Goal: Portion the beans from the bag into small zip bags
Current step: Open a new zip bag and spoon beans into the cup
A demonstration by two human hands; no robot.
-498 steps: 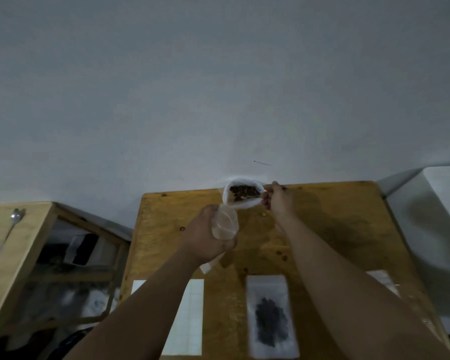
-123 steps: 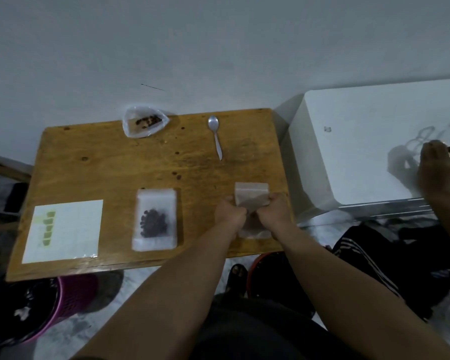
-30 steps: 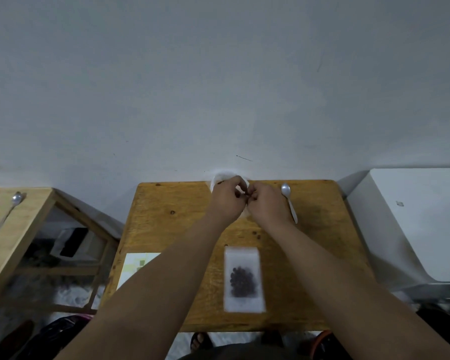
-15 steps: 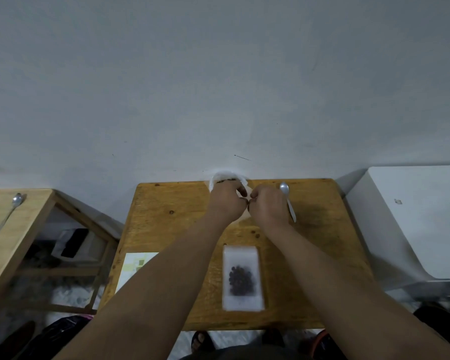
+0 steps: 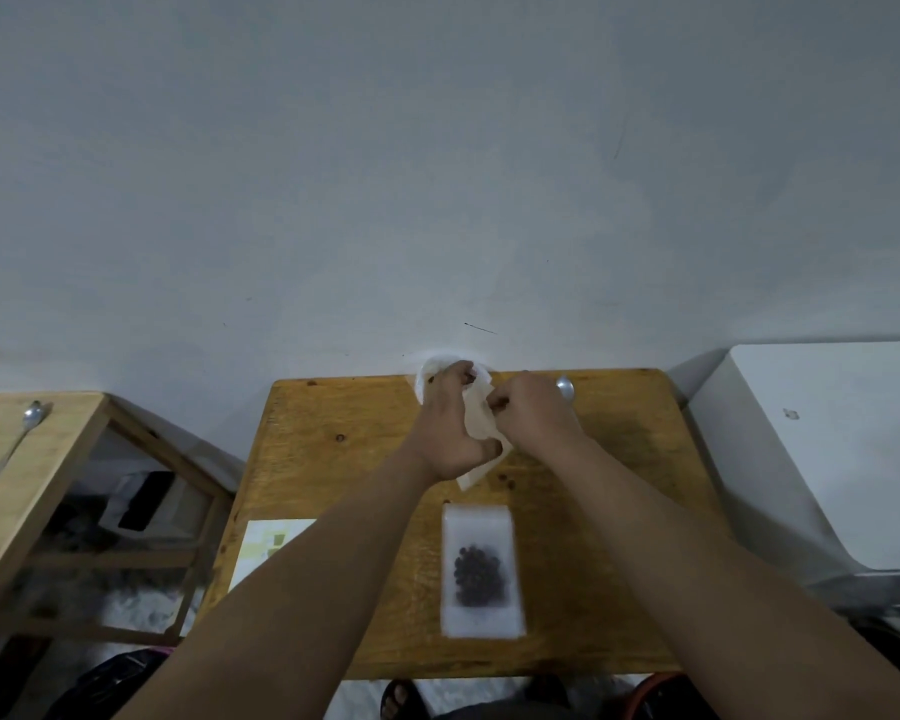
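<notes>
Where the tabletop [image 5: 333, 449] comes nearest the body, a filled small zip bag [image 5: 481, 569] lies flat, with a dark clump of beans [image 5: 478, 574] at its middle. Blur hides whether its seal is pressed. Left of it, at the tabletop edge, lies a pale sheet of paper [image 5: 274, 545] with greenish squares.

Farther out, both hands meet around an empty small zip bag [image 5: 478, 426], held up off the wood.
- Left hand [image 5: 450, 428]: fingers curled round the bag from the side, thumb tucked against its lower part.
- Right hand [image 5: 531, 413]: fingers bent in, pinching the bag's upper edge.

Judged step: prising the mouth open before filling.

Beyond the hands, at the far edge against the wall, sits the white bean bag [image 5: 434, 370]. It is mostly hidden behind the left knuckles and its contents are not visible. I cannot tell whether the hand touches it. The spoon [image 5: 565, 388] shows only its bowl, just behind the right hand.

Risks from here:
- The thin film may slip from the pinch, so the mouth snaps shut again.
- A hard pull could tear the zip track.
- The left knuckles are close to the bean bag, so a careless shift could tip it and scatter beans off the far edge.
- The right wrist could knock the spoon away.
</notes>
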